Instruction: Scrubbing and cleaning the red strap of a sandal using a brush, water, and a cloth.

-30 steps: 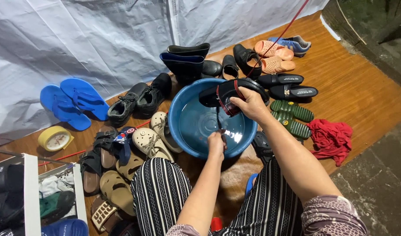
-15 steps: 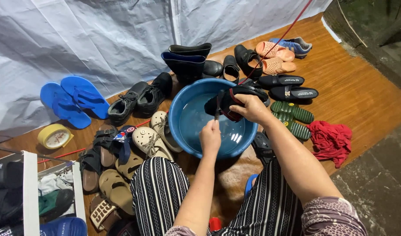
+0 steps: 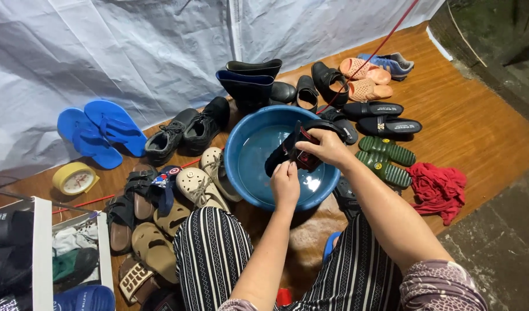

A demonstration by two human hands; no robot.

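Over the round blue plastic basin (image 3: 247, 173) on the wooden floor (image 3: 477, 132), you are now lifting the black strapped sandal (image 3: 293, 148) higher, right hand (image 3: 329, 147) clamping it, left hand (image 3: 285, 183) rising to pinch its lower edge.

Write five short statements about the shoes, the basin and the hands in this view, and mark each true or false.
1. The right hand holds a black slide sandal over the round blue plastic basin. True.
2. The basin is dry. False: shallow water lies in it.
3. A pair of blue flip-flops lies beside the white tarpaulin. True.
4. The crumpled red cloth sits inside the basin. False: it lies on the wooden floor, next to the green ridged sandals.
5. The left hand rests on the round yellow clock. False: it is over the basin, at the black sandal.
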